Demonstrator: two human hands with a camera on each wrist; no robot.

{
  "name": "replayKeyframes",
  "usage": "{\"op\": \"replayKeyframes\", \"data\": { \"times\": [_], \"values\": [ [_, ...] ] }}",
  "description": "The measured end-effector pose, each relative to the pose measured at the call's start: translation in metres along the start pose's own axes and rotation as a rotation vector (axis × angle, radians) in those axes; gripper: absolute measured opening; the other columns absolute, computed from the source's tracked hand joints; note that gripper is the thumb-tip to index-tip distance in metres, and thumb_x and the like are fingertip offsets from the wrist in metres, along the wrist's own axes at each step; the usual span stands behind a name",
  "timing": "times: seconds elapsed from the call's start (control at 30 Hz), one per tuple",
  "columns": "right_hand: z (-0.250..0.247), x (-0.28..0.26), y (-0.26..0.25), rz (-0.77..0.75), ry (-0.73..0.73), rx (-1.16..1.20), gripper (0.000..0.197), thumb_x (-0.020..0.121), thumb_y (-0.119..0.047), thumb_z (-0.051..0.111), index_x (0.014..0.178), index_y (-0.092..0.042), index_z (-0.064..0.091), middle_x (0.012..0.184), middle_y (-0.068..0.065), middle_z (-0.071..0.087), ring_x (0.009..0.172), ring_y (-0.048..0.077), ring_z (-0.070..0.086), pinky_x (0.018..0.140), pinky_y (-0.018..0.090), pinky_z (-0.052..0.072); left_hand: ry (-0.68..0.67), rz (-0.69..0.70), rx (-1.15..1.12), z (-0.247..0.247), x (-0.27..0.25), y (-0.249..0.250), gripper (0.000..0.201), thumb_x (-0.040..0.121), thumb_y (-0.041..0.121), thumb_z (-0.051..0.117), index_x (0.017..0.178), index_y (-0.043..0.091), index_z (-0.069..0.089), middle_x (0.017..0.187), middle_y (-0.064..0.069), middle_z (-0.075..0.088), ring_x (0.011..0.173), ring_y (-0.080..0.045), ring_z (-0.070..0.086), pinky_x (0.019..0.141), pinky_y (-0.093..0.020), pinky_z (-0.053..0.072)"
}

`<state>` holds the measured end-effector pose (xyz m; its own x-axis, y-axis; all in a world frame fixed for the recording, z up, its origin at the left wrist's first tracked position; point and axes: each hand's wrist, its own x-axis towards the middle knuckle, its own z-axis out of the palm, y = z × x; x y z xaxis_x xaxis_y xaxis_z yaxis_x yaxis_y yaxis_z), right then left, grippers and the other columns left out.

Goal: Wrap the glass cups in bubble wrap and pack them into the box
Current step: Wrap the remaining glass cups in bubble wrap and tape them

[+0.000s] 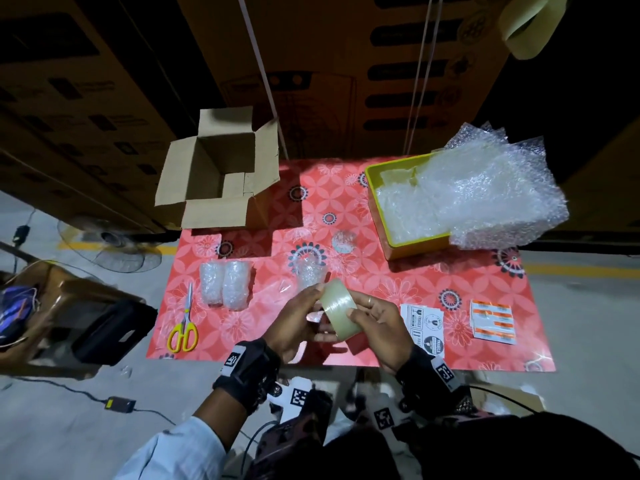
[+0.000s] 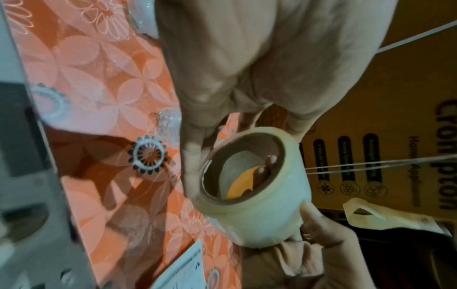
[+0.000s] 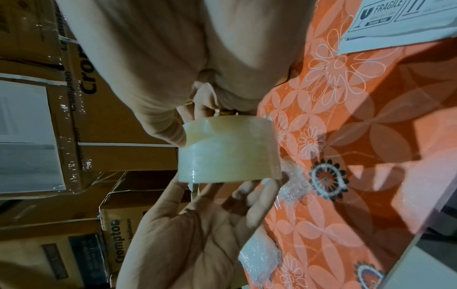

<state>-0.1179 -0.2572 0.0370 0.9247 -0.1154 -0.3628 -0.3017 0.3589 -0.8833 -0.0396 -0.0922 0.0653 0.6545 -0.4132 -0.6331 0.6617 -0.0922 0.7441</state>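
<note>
Both hands hold a roll of clear packing tape (image 1: 340,309) above the near middle of the table. The left hand (image 1: 293,325) has its fingers (image 2: 195,156) curled against the roll's left side and rim, thumb up at the roll's top edge. The right hand (image 1: 377,329) cups the roll from the right, its thumb (image 2: 314,221) pressed on the outer winding and other fingertips reaching into the core.

Just beyond the roll stands a glass cup (image 1: 309,274) loosely sheathed in bubble wrap, upright on the red floral tablecloth (image 1: 381,271). To its left lie two wrapped cups (image 1: 225,284) side by side, touching each other, with yellow-handled scissors (image 1: 184,325) near-left of them. A small round clear piece (image 1: 344,241), too blurred to identify, sits farther back.

The open cardboard box (image 1: 221,171) stands at the far left corner, flaps spread. At far right a yellow tray (image 1: 372,174) holds bubble wrap sheets (image 1: 485,192) spilling over its right side. Fragile stickers (image 1: 424,325) and orange labels (image 1: 491,322) lie near right.
</note>
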Motion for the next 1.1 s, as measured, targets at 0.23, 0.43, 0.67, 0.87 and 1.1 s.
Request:
{"op": "replayKeyframes", "data": {
  "times": [0.23,0.43,0.67,0.87,1.1],
  "values": [
    [-0.011,-0.002,0.002,-0.017,-0.094,-0.208,0.041,0.102,-0.005,0.055,0.135,-0.030,0.061,0.120,0.004,0.075,0.085,0.023,0.068,0.061,0.031,0.054,0.491,0.461,0.695,0.002,-0.002,-0.002,0.000,0.086,0.023,0.084,0.087,0.023,0.084,0.081,0.010,0.076,0.071,-0.006,0.071,0.072,-0.035,0.061],
    [-0.007,0.002,-0.002,-0.044,-0.159,-0.261,0.049,0.100,0.007,0.051,0.145,-0.012,0.051,0.144,-0.005,0.057,0.127,0.003,0.058,0.097,0.021,0.051,0.512,0.420,0.918,0.003,-0.012,0.007,0.004,0.088,0.022,0.081,0.087,0.020,0.085,0.080,0.008,0.078,0.072,-0.007,0.071,0.071,-0.031,0.058],
    [0.004,0.007,-0.005,-0.075,-0.153,-0.326,0.048,0.099,0.007,0.052,0.139,-0.018,0.055,0.136,-0.003,0.063,0.117,-0.001,0.063,0.093,0.018,0.050,0.349,0.292,0.690,-0.021,-0.010,0.028,0.008,0.079,0.009,0.088,0.076,0.010,0.080,0.068,-0.001,0.075,0.062,-0.012,0.069,0.073,-0.038,0.062],
    [0.022,0.015,-0.003,-0.092,-0.157,-0.375,0.062,0.091,-0.028,0.058,0.150,-0.012,0.049,0.144,0.000,0.059,0.129,0.012,0.059,0.109,0.040,0.049,0.372,0.372,0.666,-0.035,-0.013,0.029,0.009,0.085,0.005,0.083,0.078,0.009,0.078,0.070,-0.003,0.075,0.062,-0.013,0.067,0.071,-0.036,0.060],
    [0.051,0.020,0.001,-0.120,-0.088,-0.364,0.058,0.094,-0.027,0.056,0.150,-0.015,0.050,0.140,-0.002,0.063,0.126,0.015,0.061,0.103,0.038,0.052,0.256,0.513,1.099,-0.057,-0.013,0.034,0.017,0.106,0.017,0.053,0.089,0.013,0.053,0.085,0.001,0.055,0.074,-0.011,0.048,0.061,-0.025,0.031]
  ]
}}
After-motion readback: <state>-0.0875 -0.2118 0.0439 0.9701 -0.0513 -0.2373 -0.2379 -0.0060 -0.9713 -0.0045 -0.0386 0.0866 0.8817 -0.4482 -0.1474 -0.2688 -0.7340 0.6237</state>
